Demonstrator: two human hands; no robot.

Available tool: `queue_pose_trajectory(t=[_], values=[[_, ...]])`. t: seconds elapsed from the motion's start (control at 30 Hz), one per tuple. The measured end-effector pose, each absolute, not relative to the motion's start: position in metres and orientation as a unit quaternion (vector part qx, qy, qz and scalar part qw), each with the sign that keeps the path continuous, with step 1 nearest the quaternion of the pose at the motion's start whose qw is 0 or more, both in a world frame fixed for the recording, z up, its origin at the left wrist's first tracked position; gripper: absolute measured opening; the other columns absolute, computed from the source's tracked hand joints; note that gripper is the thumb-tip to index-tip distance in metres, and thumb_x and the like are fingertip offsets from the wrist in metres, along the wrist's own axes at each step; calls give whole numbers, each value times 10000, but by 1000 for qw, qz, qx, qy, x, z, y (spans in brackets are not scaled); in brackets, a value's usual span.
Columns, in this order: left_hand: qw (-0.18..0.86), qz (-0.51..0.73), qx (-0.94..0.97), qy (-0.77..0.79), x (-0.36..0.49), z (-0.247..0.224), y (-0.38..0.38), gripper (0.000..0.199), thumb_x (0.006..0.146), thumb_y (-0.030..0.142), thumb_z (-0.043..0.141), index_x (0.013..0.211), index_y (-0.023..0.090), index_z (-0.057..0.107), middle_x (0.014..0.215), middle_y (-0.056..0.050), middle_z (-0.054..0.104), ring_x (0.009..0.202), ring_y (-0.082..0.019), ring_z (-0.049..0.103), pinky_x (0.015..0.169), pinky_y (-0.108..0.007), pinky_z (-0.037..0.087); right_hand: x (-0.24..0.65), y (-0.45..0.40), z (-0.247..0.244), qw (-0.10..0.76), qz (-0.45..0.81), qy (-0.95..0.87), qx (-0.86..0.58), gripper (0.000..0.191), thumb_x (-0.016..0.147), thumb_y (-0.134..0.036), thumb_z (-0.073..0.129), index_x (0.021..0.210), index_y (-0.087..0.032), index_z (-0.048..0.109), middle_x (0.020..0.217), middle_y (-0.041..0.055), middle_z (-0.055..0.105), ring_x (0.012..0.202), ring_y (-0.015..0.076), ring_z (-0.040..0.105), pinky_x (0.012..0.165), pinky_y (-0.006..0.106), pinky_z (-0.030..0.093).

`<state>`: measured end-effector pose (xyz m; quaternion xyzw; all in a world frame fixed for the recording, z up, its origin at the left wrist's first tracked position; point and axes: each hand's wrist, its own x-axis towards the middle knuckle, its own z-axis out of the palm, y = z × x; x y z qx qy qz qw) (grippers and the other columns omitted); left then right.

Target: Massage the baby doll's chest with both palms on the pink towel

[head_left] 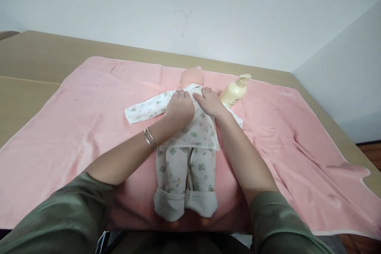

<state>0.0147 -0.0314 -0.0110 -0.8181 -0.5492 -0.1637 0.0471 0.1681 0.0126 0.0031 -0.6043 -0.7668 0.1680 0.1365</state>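
A baby doll lies stretched out on a pink blanket [89,127], with its bald head [192,76] at the far end and no facial features showing. It wears a white printed shirt [193,137] and matching trousers [175,166] with rolled cuffs. My left hand [180,108] rests on the left part of the doll's upper body, fingers pointing away from me. Beside it, my right hand [210,101] lies flat on the right shoulder area, thumb apart. Neither hand grips anything. The doll's left-side sleeve [145,109] spreads outward; my right arm partly hides the other sleeve.
A pale yellow pump bottle [233,92] leans to the right, just beyond the doll's right-side sleeve. The blanket covers much of a wooden table [44,53], whose far side meets a white wall [253,20]. Folds run through the blanket on the right.
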Motion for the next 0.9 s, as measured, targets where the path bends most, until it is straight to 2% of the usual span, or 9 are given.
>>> queue_pose_trajectory(t=[0.07, 0.13, 0.27, 0.37, 0.47, 0.57, 0.63, 0.73, 0.9], values=[[38, -173, -817, -549, 14, -10, -31, 464, 963, 148, 384, 1319, -1, 641, 1372, -266, 682, 1384, -374, 596, 1219, -538, 410, 167, 11, 5, 132, 159, -765, -610, 703, 1070, -563, 318, 1457, -22, 543, 1619, 277, 478, 1548, 402, 392, 1267, 515, 303], [12, -188, -805, -562, 12, -7, -26, 421, 966, 147, 371, 1223, 54, 692, 1298, -232, 718, 1329, -350, 627, 1196, -517, 442, 161, 5, 9, 119, 131, -763, -622, 692, 1083, -523, 313, 1467, 13, 525, 1594, 295, 497, 1530, 399, 417, 1265, 506, 303], [-43, -192, -780, -594, 2, -1, -10, 395, 998, 206, 322, 1062, 113, 700, 1188, -202, 735, 1185, -335, 669, 1077, -493, 525, 145, -14, 19, 85, 77, -760, -640, 632, 1093, -405, 299, 1489, 51, 486, 1578, 313, 505, 1482, 413, 467, 1237, 518, 337], [-75, -190, -769, -605, -4, -1, -2, 376, 1006, 247, 323, 1048, 137, 680, 1139, -178, 740, 1100, -312, 680, 1027, -472, 539, 133, -30, 25, 64, 45, -772, -630, 619, 1079, -332, 298, 1503, 93, 449, 1583, 336, 490, 1483, 428, 464, 1238, 531, 337], [-80, -187, -769, -606, -6, -3, 1, 378, 1006, 248, 317, 1056, 126, 672, 1150, -191, 736, 1097, -314, 678, 1012, -463, 534, 125, -43, 28, 44, 14, -796, -604, 606, 1059, -231, 262, 1497, 157, 419, 1569, 364, 493, 1511, 426, 441, 1269, 513, 304], [-65, -183, -779, -596, -5, -2, -1, 391, 1006, 245, 309, 1033, 120, 678, 1151, -201, 738, 1090, -321, 679, 1000, -463, 526, 124, -45, 29, 43, 12, -806, -590, 572, 1049, -189, 251, 1444, 152, 484, 1505, 361, 556, 1478, 419, 481, 1264, 502, 317], [-67, -183, -770, -608, -3, 0, -4, 383, 1001, 254, 329, 1034, 124, 687, 1132, -187, 749, 1064, -309, 686, 982, -437, 529, 128, -38, 27, 62, 33, -807, -587, 534, 1051, -203, 270, 1390, 97, 554, 1446, 332, 610, 1430, 406, 523, 1234, 509, 360], [-65, -177, -752, -631, 0, 4, -9, 377, 1003, 253, 346, 1024, 137, 704, 1092, -166, 758, 1036, -296, 696, 947, -404, 537, 139, -20, 22, 103, 90, -790, -598, 515, 1061, -291, 321, 1379, 25, 575, 1457, 298, 610, 1405, 391, 535, 1187, 513, 415], [-6, -165, -763, -625, 7, 3, -22, 347, 1002, 182, 379, 1003, 134, 723, 1075, -177, 740, 1067, -310, 697, 974, -420, 538, 152, 4, 10, 146, 122, -770, -609, 560, 1065, -412, 341, 1352, -9, 604, 1428, 273, 639, 1351, 369, 563, 1164, 489, 430]])
